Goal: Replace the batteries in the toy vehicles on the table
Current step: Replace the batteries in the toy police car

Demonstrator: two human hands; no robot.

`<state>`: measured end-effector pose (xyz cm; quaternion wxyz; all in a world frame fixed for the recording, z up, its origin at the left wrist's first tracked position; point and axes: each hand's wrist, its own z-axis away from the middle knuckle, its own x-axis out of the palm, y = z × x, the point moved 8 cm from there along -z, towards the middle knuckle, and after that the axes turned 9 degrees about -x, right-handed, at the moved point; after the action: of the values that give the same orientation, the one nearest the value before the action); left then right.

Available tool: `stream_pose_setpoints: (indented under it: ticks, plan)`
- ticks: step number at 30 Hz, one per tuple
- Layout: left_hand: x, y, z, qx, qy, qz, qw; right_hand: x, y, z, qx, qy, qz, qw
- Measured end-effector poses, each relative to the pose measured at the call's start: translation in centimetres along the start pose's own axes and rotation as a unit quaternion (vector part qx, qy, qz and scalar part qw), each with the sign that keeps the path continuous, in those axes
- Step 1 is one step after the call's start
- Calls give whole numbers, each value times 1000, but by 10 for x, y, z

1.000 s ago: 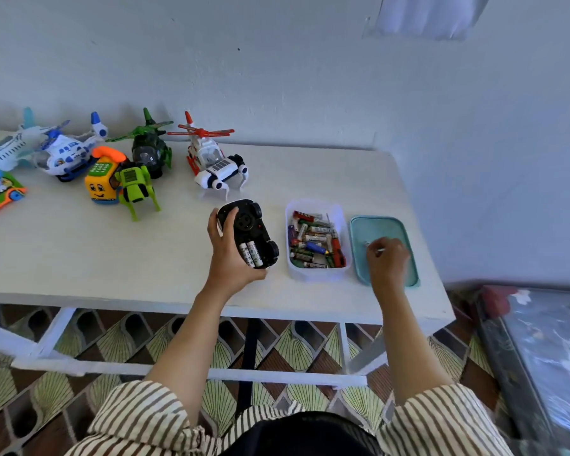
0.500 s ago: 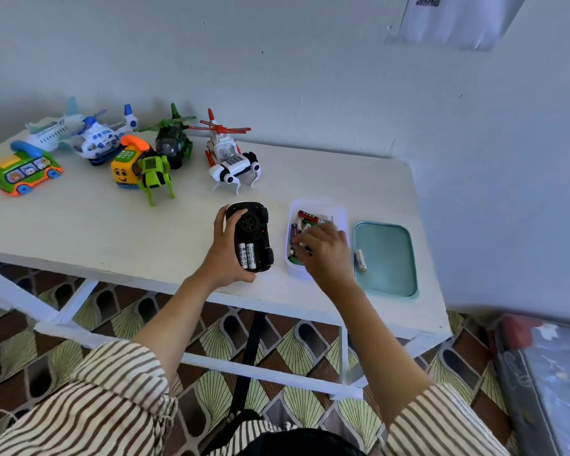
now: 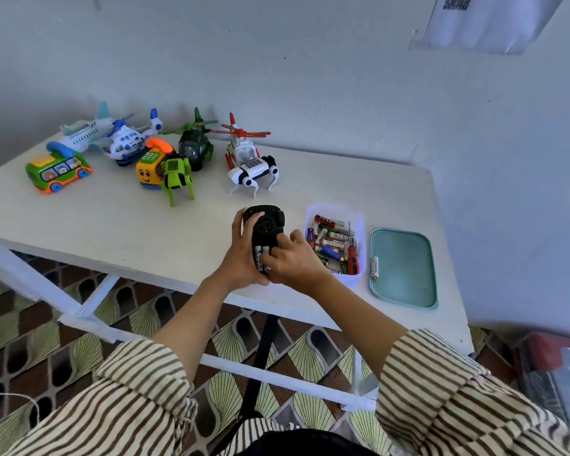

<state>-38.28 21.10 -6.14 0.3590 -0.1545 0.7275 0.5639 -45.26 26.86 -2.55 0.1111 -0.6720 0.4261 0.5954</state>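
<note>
- Left grip point(image 3: 244, 258): wrapped round the left flank of the black toy car point(image 3: 264, 223), thumb on the near side and fingers up along the body. It holds the car belly-up, just above or on the counter point(image 3: 129, 232) near its front edge (contact is hidden by the hand).
- Right grip point(image 3: 293, 263): fingers bent down onto the open battery bay. I cannot tell whether they pinch a cell or only press on one.
- Cells in the bay point(image 3: 259, 255): two show side by side at the near end of the car, partly covered by the right fingers.
- Key relation: the car's long axis runs away from the person and the cells lie along that same axis. The bay sits directly under the right fingertips, so seating or lifting a cell looks like a short move along that line, with the left grip bracing.
- White bin point(image 3: 361, 232): just right of the right grip and holding loose batteries point(image 3: 331, 240). The right grip is the nearer one for any fetch.
- Teal tray point(image 3: 405, 274): right of the bin, with one lone cell point(image 3: 374, 267) at its left edge.
- Far side: white helicopter point(image 3: 247, 159), green robot toy point(image 3: 176, 174) and other toys sit well apart from both grips, untouched.
</note>
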Motion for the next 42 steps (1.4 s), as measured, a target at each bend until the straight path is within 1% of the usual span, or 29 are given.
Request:
stream_pose_setpoints:
  ticks: [4, 8, 13, 16, 18, 20, 22, 24, 26, 27, 30, 33, 35, 38, 40, 42]
  plan:
    - [-1, 1, -1, 4, 0, -1, 1000, -4, -7, 5, -26, 59, 21, 998]
    - [1, 1, -2, -3, 7, 1, 1000, -4, -8, 7, -52, 79, 5, 996]
    - [3, -2, -1, 2, 14, 6, 1000, 0, -3, 8, -8, 85, -98, 991]
    - [4, -3, -1, -13, 18, 4, 1000, -1, 6, 12, 20, 109, -130, 985]
    - [5, -4, 0, -18, 23, 6, 1000, -8, 17, 15, 62, 149, -150, 975]
    - [5, -5, 1, -27, 25, 18, 999, -21, 34, 25, 136, 208, -172, 953]
    - [4, -5, 2, -32, 23, 24, 999, -31, 61, 48, 253, 276, -197, 906]
    - [4, -4, 3, -34, 20, 26, 999, -29, 90, 84, 402, 309, -206, 837]
    - [5, -3, 4, -44, 18, 34, 998, -22, 109, 123, 522, 306, -206, 769]
    - [6, -2, 4, -46, 21, 40, 998, -20, 114, 143, 560, 296, -201, 747]
    - [6, -1, 5, -46, 33, 53, 997, -10, 119, 195, 639, 245, -197, 702]
    - [6, 2, 5, -47, 37, 55, 997, -2, 106, 227, 683, 185, -193, 680]
    - [6, 3, 6, -49, 39, 53, 997, 8, 98, 233, 687, 142, -203, 683]
    - [6, 4, 7, -45, 42, 49, 997, 17, 93, 230, 669, 80, -189, 714]
    - [6, 3, 6, -48, 44, 49, 997, 16, 94, 225, 662, 71, -183, 723]
    - [6, 4, 6, -50, 40, 46, 997, 8, 98, 218, 653, 93, -177, 731]
